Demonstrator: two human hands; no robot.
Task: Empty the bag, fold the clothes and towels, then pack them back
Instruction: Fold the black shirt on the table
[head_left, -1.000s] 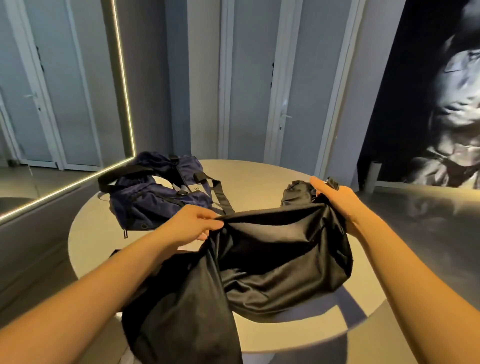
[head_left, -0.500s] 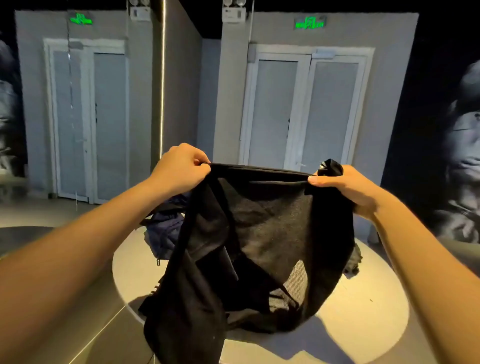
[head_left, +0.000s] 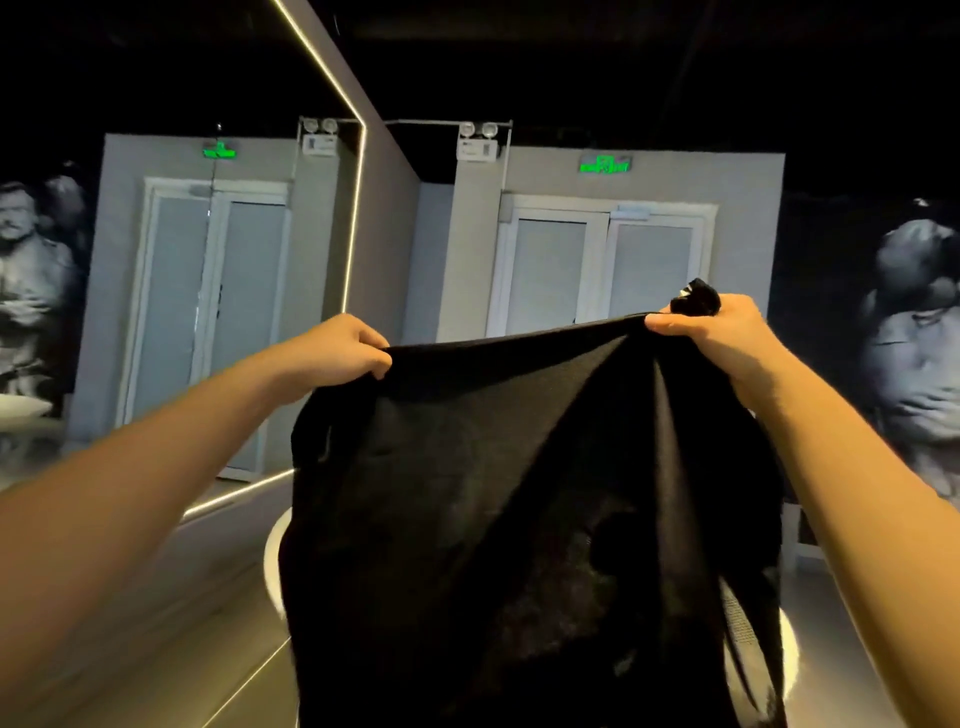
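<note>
garment: black garment hangs in front of table, stretched for folding
left hand: pinches top edge
right hand: grips other corner, bunched

Black garment: matt, thin woven cloth, faintly sheer lower down. Floor: smooth, glossy. Round surface: smooth, pale.

Reaching forward and up with 2 bare arms, well apart; pinching black cloth with left hand and right hand, fingers curled.
</note>
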